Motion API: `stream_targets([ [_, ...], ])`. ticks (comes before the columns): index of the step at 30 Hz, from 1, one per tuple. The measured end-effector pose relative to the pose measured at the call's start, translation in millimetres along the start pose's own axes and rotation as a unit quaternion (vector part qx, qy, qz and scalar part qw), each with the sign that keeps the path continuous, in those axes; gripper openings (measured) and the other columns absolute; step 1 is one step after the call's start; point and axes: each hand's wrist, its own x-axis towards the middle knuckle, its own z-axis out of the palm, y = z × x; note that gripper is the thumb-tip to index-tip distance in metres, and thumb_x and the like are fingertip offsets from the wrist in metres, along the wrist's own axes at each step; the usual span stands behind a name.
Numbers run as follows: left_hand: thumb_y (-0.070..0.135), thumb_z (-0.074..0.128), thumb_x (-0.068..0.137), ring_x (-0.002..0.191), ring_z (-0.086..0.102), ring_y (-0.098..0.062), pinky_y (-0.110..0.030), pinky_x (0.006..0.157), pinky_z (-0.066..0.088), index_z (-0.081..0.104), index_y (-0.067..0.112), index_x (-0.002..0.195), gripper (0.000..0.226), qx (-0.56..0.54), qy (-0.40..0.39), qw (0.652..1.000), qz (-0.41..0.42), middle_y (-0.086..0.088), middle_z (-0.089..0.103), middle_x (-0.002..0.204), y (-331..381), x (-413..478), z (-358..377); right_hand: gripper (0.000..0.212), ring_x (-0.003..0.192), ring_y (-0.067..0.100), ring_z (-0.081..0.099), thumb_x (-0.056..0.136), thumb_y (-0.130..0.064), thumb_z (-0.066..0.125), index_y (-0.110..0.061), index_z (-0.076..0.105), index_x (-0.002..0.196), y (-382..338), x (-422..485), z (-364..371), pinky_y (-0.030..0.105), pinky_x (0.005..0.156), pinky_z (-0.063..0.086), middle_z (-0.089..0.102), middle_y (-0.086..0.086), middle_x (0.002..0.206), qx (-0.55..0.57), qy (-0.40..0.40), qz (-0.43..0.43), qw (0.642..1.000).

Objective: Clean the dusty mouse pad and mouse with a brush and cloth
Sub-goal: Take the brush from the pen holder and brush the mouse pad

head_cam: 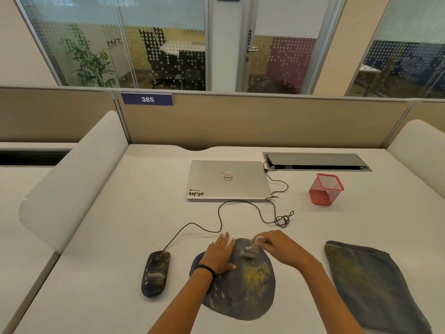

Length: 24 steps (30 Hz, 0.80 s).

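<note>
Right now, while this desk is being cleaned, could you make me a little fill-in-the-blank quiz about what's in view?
1. The left hand rests flat on the dark ____.
2. The right hand grips a small white ____.
3. The mouse lies on the pad's ____ side, the cloth on the other.
4. The silver laptop has its lid ____.
Missing words: mouse pad; brush; left; closed.
</note>
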Motion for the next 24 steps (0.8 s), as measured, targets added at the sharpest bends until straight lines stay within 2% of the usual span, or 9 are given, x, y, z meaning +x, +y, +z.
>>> stream_targets([
  [2,0.039,0.052,0.094,0.149,-0.002,-0.029,-0.045,0.120,0.017,0.003,0.011,0.152,0.081,-0.003,-0.001,1.000,-0.003,-0.014,-0.008,0.160,0,0,-1,0.021,0.095,0.014,0.063,0.096,-0.018,0.049,-0.014,0.069,0.100,-6,0,4,0.029,0.086,0.048,0.071,0.001,0.103,0.010,0.049,-0.005,0.999],
  [3,0.039,0.053,0.094,0.149,-0.002,-0.029,-0.045,0.120,0.017,0.003,0.011,0.152,0.081,-0.003,-0.002,1.000,-0.004,-0.013,-0.008,0.160,1,0,-1,0.022,0.097,0.016,0.063,0.095,-0.017,0.049,-0.013,0.069,0.102,-8,1,7,0.027,0.085,0.047,0.071,0.002,0.105,0.003,0.046,-0.006,0.999],
  [5,0.039,0.053,0.094,0.149,-0.002,-0.029,-0.045,0.120,0.017,0.003,0.011,0.152,0.081,-0.003,-0.004,1.000,-0.005,-0.013,-0.008,0.160,1,0,-2,0.023,0.099,0.019,0.063,0.095,-0.018,0.050,-0.010,0.069,0.104,-8,0,15,0.025,0.083,0.045,0.070,0.004,0.107,-0.034,-0.001,-0.010,0.999],
  [8,0.039,0.052,0.094,0.149,-0.001,-0.029,-0.045,0.120,0.017,0.004,0.011,0.152,0.081,-0.004,-0.004,1.000,-0.004,-0.014,-0.008,0.160,1,0,-3,0.025,0.094,0.023,0.063,0.095,-0.023,0.051,-0.007,0.068,0.102,-8,-2,15,0.033,0.082,0.046,0.071,0.010,0.103,-0.057,-0.050,-0.009,0.997],
  [12,0.038,0.054,0.093,0.149,-0.001,-0.029,-0.045,0.120,0.017,0.005,0.011,0.152,0.081,-0.006,-0.003,1.000,-0.008,-0.013,-0.007,0.160,2,-1,-3,0.021,0.093,0.019,0.064,0.095,-0.019,0.050,-0.013,0.069,0.101,-11,-5,14,0.032,0.084,0.048,0.072,0.004,0.100,0.009,0.061,-0.013,0.998],
  [13,0.039,0.053,0.093,0.149,-0.002,-0.029,-0.045,0.120,0.017,0.004,0.011,0.152,0.081,-0.006,-0.004,1.000,-0.008,-0.013,-0.007,0.160,2,-1,-3,0.021,0.093,0.019,0.064,0.096,-0.020,0.049,-0.014,0.069,0.101,-11,-6,16,0.032,0.084,0.048,0.072,0.004,0.100,0.012,0.068,-0.007,0.998],
  [18,0.039,0.052,0.094,0.149,-0.003,-0.029,-0.045,0.120,0.017,0.002,0.011,0.152,0.082,-0.005,-0.007,1.000,-0.004,-0.013,-0.009,0.160,2,-1,-2,0.024,0.094,0.018,0.063,0.096,-0.023,0.049,-0.013,0.069,0.105,0,-11,21,0.028,0.082,0.047,0.071,0.006,0.105,-0.040,-0.035,0.005,0.999],
  [22,0.039,0.052,0.094,0.149,-0.003,-0.029,-0.045,0.120,0.017,0.003,0.012,0.153,0.082,-0.006,-0.004,1.000,-0.004,-0.013,-0.008,0.160,1,0,-2,0.023,0.089,0.011,0.063,0.097,-0.029,0.048,-0.019,0.069,0.099,3,-13,9,0.023,0.080,0.046,0.072,-0.004,0.099,-0.010,0.068,0.006,0.998],
  [24,0.039,0.052,0.094,0.149,-0.002,-0.029,-0.045,0.120,0.017,0.003,0.012,0.153,0.082,-0.007,-0.003,1.000,-0.003,-0.013,-0.008,0.160,1,0,-2,0.028,0.087,0.015,0.063,0.097,-0.032,0.047,-0.015,0.069,0.093,7,-16,8,0.025,0.077,0.046,0.072,-0.002,0.094,-0.007,0.062,0.027,0.998],
])
